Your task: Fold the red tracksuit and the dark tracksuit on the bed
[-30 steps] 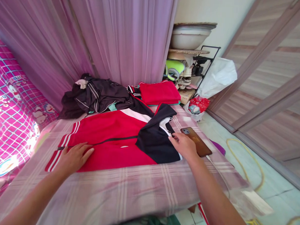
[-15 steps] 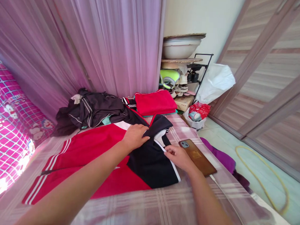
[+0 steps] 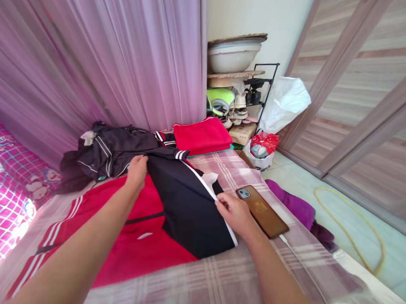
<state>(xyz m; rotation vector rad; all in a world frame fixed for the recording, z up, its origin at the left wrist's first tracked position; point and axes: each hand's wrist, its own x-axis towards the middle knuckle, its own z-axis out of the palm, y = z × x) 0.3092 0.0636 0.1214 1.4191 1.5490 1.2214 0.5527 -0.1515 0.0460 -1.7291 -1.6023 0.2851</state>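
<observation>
A red and black jacket [image 3: 190,209] with white trim lies spread over the bed, its red part towards the left. My left hand [image 3: 137,169] is closed on the black fabric near the middle of the jacket, by the dark clothes pile. A black cuff with white stripes lies just right of that hand. With fingers pinched, my right hand [image 3: 232,209] grips the white-edged border of the black part. Right beside it lies a phone [image 3: 264,213] in a brown case, with a white cable plugged in.
Dark clothes [image 3: 116,146] are heaped by the purple curtain [image 3: 153,55]. A folded red garment [image 3: 203,136] sits at the bed's far edge. Beyond stand a shoe rack [image 3: 269,90], a white bag [image 3: 286,102] and a wardrobe [image 3: 360,87]. A yellow hose-like loop [image 3: 349,228] lies on the floor.
My left hand has moved left, drawing the black fabric across so it lies flatter and the striped cuff shows. My right hand stays at the white edge. The view has shifted slightly.
</observation>
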